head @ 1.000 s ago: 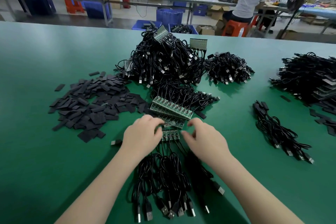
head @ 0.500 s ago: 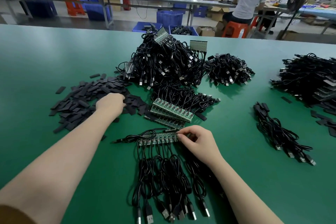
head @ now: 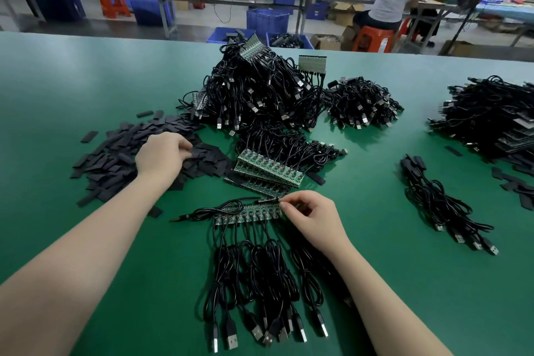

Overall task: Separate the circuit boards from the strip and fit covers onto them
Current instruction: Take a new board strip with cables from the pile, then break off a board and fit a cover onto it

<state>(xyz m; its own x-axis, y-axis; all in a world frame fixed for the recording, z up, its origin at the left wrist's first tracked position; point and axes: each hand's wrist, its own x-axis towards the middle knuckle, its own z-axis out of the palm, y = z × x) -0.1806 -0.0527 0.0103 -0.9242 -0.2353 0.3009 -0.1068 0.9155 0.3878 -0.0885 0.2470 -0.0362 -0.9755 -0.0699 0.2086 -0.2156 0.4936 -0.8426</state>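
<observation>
**Desk:** What do the hands hold?

**Photographer:** The right hand pinches the right end of one circuit board strip lying on the green table; its black USB cables trail toward the worker. The left hand is curled into the pile of black covers, fingers closing on some.

**Desk:** Counts?

**Photographer:** One strip in the grip; boards on it too small to count. Just beyond the right hand, a stack of strips. Farther off, three cable heaps: big, small, and one at far right. One loose bundle lies right of the grip.

**Desk:** Containers?

**Photographer:** Blue crates behind the table; contents unclear.
</observation>
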